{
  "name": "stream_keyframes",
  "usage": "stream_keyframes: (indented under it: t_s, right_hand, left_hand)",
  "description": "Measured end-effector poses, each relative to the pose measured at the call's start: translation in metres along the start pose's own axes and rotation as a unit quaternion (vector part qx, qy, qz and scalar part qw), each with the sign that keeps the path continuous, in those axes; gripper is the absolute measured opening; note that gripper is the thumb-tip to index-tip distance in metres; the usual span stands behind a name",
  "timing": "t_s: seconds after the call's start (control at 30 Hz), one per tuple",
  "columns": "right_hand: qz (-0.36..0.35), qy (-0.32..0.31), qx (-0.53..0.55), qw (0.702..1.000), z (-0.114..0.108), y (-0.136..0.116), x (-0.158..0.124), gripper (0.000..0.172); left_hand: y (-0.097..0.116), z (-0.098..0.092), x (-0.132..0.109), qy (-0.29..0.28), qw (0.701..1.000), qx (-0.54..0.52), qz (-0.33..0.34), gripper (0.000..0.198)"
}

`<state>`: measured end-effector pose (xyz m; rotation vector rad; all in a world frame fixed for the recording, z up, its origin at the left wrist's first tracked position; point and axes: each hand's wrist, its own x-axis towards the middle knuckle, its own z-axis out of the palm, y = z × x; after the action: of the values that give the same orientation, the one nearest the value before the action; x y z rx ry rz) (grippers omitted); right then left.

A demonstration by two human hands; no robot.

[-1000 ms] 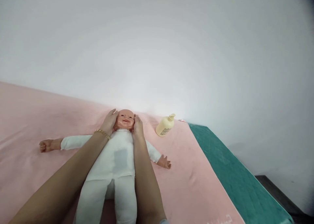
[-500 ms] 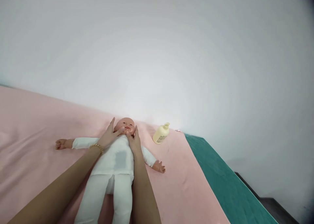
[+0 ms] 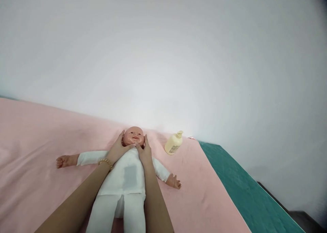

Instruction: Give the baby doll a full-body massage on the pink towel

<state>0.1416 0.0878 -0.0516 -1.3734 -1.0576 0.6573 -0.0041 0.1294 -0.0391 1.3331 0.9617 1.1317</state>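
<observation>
A baby doll [image 3: 131, 175] in a white top and trousers lies on its back, arms spread to both sides. Its bare head [image 3: 134, 132] points toward the wall. My left hand [image 3: 119, 149] cups one side of the head, fingers along the cheek, with its thumb below the chin. On the other side, my right hand [image 3: 144, 152] cups the head in the same way. The two thumbs meet or nearly meet at the doll's chin and neck. Part of each hand's fingers is hidden beside the head. A beaded bracelet [image 3: 106, 162] circles my left wrist.
A pale yellow pump bottle [image 3: 173, 143] stands right of the doll's head. The pink sheet [image 3: 199, 188] covers most of the surface, with a green mat [image 3: 235, 178] showing along the right edge. A plain white wall [image 3: 163, 56] rises behind.
My thumbs have shifted from around the doll's mouth down to its chin and neck, and my fingers lie closer round the head. The whole scene sits slightly lower and further right.
</observation>
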Motion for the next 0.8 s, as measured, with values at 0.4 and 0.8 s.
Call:
stream_keyframes:
  t_s: [0.4, 0.8]
  right_hand:
    - [0.029, -0.051, -0.048, 0.997, -0.005, 0.004, 0.006, 0.09]
    - [0.018, -0.096, -0.051, 0.994, -0.015, -0.007, 0.008, 0.081]
  left_hand:
    - [-0.002, -0.003, 0.007, -0.043, 0.991, 0.126, 0.027, 0.087]
    - [0.0, -0.011, 0.01, -0.06, 0.989, 0.133, 0.004, 0.083]
